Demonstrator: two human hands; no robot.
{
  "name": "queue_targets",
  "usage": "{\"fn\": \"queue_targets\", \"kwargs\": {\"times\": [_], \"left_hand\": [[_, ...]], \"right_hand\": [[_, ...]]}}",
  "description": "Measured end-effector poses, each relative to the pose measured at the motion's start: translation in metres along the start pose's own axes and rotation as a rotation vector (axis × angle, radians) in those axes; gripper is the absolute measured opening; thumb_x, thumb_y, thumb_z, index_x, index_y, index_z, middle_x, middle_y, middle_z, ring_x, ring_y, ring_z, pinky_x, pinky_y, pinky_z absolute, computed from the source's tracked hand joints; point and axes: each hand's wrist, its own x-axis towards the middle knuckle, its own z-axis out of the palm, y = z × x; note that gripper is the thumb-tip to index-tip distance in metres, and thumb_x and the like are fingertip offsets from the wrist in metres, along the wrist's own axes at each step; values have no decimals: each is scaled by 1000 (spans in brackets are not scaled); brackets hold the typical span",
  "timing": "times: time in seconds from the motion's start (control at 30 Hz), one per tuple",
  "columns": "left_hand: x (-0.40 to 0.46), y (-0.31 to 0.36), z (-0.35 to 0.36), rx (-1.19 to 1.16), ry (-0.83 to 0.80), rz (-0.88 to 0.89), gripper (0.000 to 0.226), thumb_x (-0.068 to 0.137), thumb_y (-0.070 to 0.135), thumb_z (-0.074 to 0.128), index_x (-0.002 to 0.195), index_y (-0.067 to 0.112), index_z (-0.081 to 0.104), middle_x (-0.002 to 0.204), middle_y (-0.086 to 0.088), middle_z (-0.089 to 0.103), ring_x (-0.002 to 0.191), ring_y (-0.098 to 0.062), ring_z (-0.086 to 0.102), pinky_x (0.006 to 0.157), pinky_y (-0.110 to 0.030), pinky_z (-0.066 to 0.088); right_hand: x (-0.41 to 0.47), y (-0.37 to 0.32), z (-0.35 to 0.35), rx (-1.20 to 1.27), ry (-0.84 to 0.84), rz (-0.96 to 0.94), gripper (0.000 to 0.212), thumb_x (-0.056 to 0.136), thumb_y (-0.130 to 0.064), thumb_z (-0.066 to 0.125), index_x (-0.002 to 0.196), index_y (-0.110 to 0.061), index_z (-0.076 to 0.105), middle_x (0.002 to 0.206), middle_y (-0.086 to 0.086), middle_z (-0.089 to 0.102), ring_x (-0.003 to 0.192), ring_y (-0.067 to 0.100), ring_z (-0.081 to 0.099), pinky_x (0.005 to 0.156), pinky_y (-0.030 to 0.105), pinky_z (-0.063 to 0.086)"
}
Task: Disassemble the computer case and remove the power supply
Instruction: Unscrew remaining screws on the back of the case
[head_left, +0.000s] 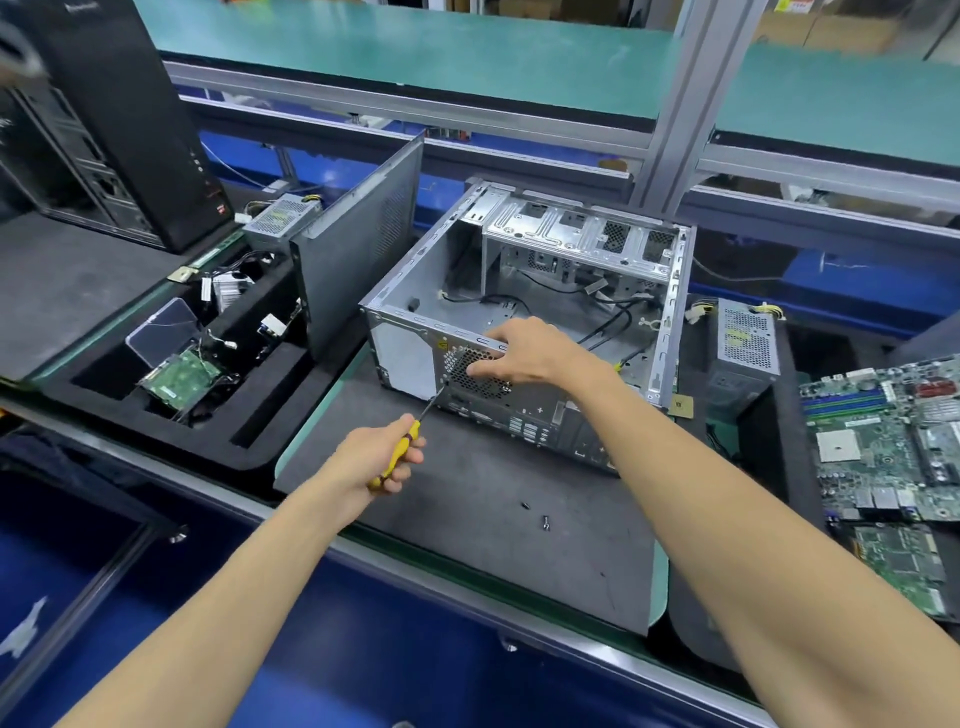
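An open grey computer case lies on its side on the dark mat, its inside holding only loose cables. My right hand grips the case's near top edge above the round fan grille, thumb against the rear panel. My left hand holds a yellow-handled screwdriver, whose tip touches the rear panel at the grille's lower left. A grey power supply stands on the table just right of the case. Another power supply sits at the back left.
Two loose screws lie on the mat in front of the case. The removed side panel leans upright to the left. A black foam tray holds a drive and cables. Motherboards are stacked at right. A black tower stands far left.
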Motion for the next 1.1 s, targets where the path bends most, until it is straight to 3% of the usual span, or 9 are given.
{"fn": "queue_targets", "kwargs": {"times": [0.07,0.13,0.27,0.37,0.5,0.63,0.73,0.87,1.1], "left_hand": [[1,4,-1,-198,-150,-145,41,106,37,44,90,5,63,56,2,49,38,-7,32,31,-16,22],[1,6,2,-171,-144,-152,41,106,40,42,92,7,61,55,3,45,38,-8,30,32,-16,20],[1,1,12,232,111,140,34,91,42,69,88,15,49,62,0,49,38,-11,32,36,-18,23],[4,-2,10,262,200,279,28,90,32,72,86,11,55,65,-5,68,37,-10,42,36,-19,29],[1,4,6,24,0,14,29,100,32,60,94,4,64,84,-11,77,43,-10,51,37,-19,37],[5,7,3,-305,-172,-166,33,106,31,44,98,4,62,74,-5,64,37,-8,36,31,-17,27],[5,6,10,-7,-50,4,31,97,41,61,88,13,52,68,-2,53,39,-10,32,36,-18,23],[6,2,10,200,167,213,29,89,32,74,79,13,54,71,-5,64,43,-13,44,41,-21,31],[1,10,15,150,-63,67,32,105,21,49,95,-3,67,68,-9,70,47,-16,54,44,-25,48]], "right_hand": [[0,0,0,-5,6,2,35,89,-56,65,96,-22,72,60,-4,64,61,9,58,58,26,39],[-1,-1,-1,-21,7,1,36,89,-57,65,97,-23,72,60,-4,65,63,9,60,57,25,39],[-2,0,-1,-16,-4,9,38,89,-57,65,98,-21,72,69,1,71,67,14,63,60,28,42],[-2,-1,-1,-8,-6,11,37,89,-57,65,95,-21,70,64,-1,68,64,11,61,61,28,42],[-3,-3,-2,3,-13,4,26,89,-55,67,81,-31,64,61,-3,65,61,10,59,61,29,41],[-3,-4,-3,-13,-5,12,25,88,-54,67,78,-31,62,57,-6,59,62,13,57,67,30,47],[-4,-5,-3,-1,-6,6,26,89,-53,67,85,-28,67,56,-6,59,60,13,56,67,30,48],[-5,-6,-4,-4,-7,-9,25,90,-53,66,78,-33,58,57,-5,60,59,12,56,64,29,44],[-5,-4,-3,-3,3,-22,25,89,-53,67,81,-31,60,59,-9,58,61,9,54,65,29,42]]}}
